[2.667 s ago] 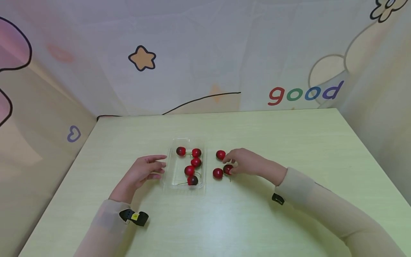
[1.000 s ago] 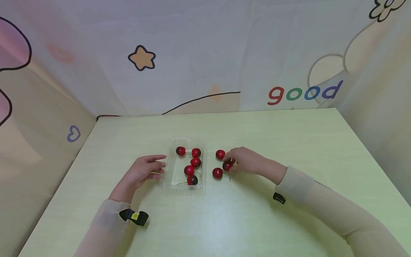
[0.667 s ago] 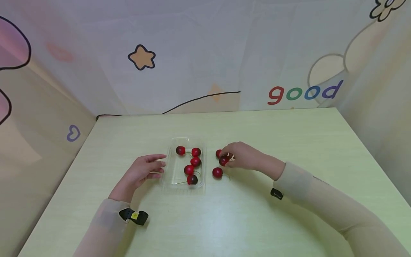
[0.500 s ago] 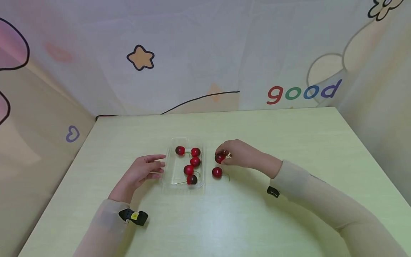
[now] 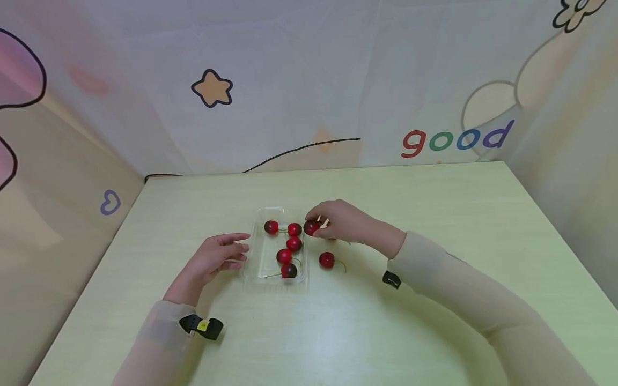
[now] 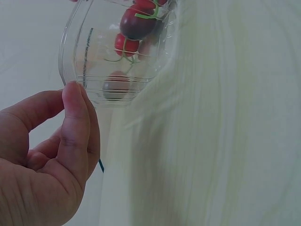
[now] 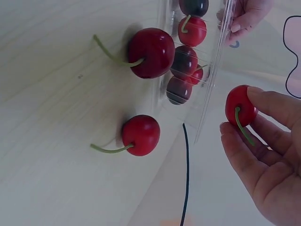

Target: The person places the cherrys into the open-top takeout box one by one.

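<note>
My right hand (image 5: 345, 222) pinches a dark red cherry (image 5: 311, 228) between thumb and fingertips, close to the right rim of a clear plastic tray (image 5: 263, 252). The right wrist view shows the held cherry (image 7: 239, 106) with its green stem hanging, raised off the table. Several cherries lie inside the tray. Beside its left rim is my left hand (image 5: 212, 260), fingers loosely extended. In the left wrist view, the fingertips (image 6: 73, 92) are right by the tray edge (image 6: 66, 52); whether they touch cannot be told.
Two loose cherries lie right of the tray: one in front (image 5: 326, 260), and another (image 7: 141, 135) mostly hidden under my right hand in the head view. A pale wooden table (image 5: 309, 332) carries everything. A printed curtain (image 5: 299, 80) stands behind and at both sides.
The right hand has picked up a cherry from the table and carried it left and slightly away, over another cherry, to the tray's right rim. My left hand has stayed still.
</note>
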A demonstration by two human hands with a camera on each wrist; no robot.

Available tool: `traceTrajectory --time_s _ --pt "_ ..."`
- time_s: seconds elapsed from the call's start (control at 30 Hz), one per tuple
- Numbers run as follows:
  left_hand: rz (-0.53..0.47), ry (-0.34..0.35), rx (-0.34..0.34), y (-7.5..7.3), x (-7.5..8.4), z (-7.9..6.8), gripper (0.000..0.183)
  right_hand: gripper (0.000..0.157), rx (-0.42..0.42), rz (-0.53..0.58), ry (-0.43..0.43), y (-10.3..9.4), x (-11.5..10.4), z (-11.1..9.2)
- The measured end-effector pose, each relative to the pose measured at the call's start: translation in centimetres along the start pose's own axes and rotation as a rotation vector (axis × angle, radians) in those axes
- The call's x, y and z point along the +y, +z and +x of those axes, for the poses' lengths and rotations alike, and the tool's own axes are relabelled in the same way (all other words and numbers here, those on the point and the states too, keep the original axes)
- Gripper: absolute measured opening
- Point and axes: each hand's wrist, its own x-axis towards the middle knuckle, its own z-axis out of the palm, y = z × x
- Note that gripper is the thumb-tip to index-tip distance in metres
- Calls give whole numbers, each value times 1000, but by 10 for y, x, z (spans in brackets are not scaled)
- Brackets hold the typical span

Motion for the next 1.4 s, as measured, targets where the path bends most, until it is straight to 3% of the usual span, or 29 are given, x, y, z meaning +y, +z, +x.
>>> traceTrajectory --time_s 1.0,1.4 --pt "-8 2 -13 0 2 -1 48 37 -87 41 -22 6 -33 57" --pt "-12 22 -31 0 2 -5 49 37 -136 62 14 16 -45 74"
